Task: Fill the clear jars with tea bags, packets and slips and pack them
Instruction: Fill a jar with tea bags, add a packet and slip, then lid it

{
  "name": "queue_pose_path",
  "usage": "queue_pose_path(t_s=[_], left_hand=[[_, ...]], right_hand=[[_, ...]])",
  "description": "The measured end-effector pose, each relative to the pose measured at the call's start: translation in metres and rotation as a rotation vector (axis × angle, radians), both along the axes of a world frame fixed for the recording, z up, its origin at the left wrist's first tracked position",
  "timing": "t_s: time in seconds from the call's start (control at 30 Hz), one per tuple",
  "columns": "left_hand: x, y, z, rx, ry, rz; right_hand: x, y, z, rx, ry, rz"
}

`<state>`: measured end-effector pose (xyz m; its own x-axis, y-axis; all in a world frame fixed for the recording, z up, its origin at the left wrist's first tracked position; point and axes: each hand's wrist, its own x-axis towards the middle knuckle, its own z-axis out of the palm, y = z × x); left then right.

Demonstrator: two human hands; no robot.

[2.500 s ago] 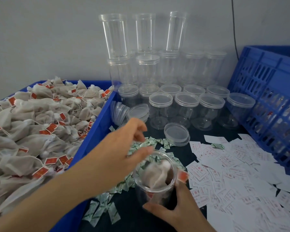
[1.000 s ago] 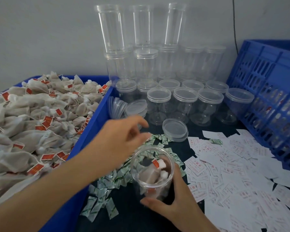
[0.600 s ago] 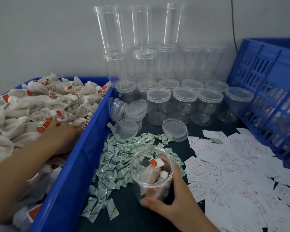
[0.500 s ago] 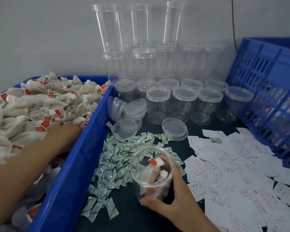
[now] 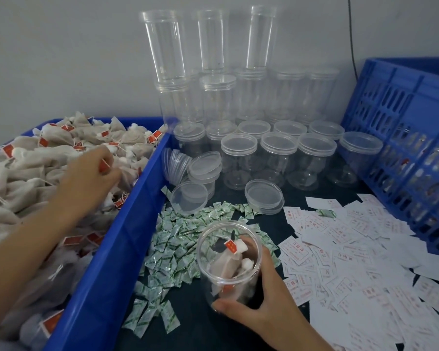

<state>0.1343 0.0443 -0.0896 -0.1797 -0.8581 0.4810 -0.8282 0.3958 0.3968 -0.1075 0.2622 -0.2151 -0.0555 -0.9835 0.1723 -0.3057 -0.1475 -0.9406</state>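
Clear plastic, the open jar [image 5: 209,279] stands at lower centre of the frame on the dark table [image 5: 195,328]. Its long axis is upright and its mouth points up toward the camera, with several tea bags [image 5: 226,264] inside. The right hand [image 5: 266,312] holds it from the near right side, thumb across the front wall, fingers curled behind. At left centre the left hand [image 5: 86,178] lies in the blue bin [image 5: 117,249], fingertips pinching a tea bag [image 5: 124,176] at its red tag [image 5: 103,168]. Green packets [image 5: 173,244] lie just left of the jar, white slips [image 5: 352,249] to its right.
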Motion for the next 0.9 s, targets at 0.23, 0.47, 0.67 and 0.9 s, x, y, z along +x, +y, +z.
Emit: queue_pose_path(t_s=[0.23, 0.47, 0.67, 0.9], left_hand=[[-0.044, 0.077, 0.047, 0.238, 0.453, -0.405], [-0.083, 0.133, 0.019, 0.358, 0.045, -0.627], [-0.085, 0.150, -0.008, 0.500, -0.129, -0.579], [-0.097, 0.173, -0.040, 0.325, 0.242, -0.470]], right_hand=[[0.001, 0.000, 0.002, -0.003, -0.017, -0.005], [0.003, 0.001, 0.006, -0.016, -0.039, 0.006], [0.005, 0.001, 0.011, -0.030, -0.101, 0.052], [-0.026, 0.010, 0.024, 0.061, 0.169, 0.171]])
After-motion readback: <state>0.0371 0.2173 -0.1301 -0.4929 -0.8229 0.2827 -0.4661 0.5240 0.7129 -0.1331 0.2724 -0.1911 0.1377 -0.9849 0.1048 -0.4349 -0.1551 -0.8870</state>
